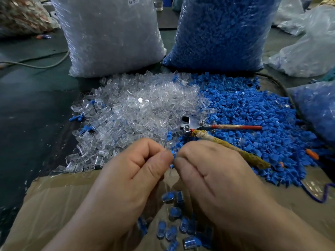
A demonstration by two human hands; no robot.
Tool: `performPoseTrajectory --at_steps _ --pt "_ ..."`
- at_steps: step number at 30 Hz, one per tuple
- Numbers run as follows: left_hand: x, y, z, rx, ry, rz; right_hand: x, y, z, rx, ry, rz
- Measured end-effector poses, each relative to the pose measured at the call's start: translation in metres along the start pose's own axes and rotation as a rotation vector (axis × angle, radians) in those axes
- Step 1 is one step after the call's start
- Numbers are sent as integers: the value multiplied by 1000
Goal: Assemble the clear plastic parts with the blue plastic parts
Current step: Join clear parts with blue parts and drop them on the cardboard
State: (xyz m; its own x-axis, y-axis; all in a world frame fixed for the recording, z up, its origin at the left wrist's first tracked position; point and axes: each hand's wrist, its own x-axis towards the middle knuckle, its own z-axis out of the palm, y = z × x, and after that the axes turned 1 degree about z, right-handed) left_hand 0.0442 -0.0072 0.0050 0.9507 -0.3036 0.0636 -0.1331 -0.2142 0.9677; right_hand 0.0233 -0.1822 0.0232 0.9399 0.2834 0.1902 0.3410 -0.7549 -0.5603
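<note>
Head view: my left hand (130, 171) and right hand (215, 169) meet at the fingertips. Their fingers are curled, and both pinch one blue part (173, 156) above the box (54, 205). I cannot tell whether a clear part sits in that grip. The clear bag (112, 33) carries a label (133, 1) reading "SJ 017". Beside it stands one blue bag (223, 31). In front lie two heaps, a clear pile (137, 109) and a blue pile (253, 113), with one pair of pliers (192, 124) on them.
</note>
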Motion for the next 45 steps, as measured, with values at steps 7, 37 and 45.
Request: performPoseTrajectory --at_steps 7,37,45 --pt "0 1 -17 361 -126 139 0 10 -9 -68 -136 239" --pt "9 -13 -4 957 19 37 17 25 20 -447 -18 3" --pt "11 -15 -2 914 74 61 12 27 11 -29 182 105"
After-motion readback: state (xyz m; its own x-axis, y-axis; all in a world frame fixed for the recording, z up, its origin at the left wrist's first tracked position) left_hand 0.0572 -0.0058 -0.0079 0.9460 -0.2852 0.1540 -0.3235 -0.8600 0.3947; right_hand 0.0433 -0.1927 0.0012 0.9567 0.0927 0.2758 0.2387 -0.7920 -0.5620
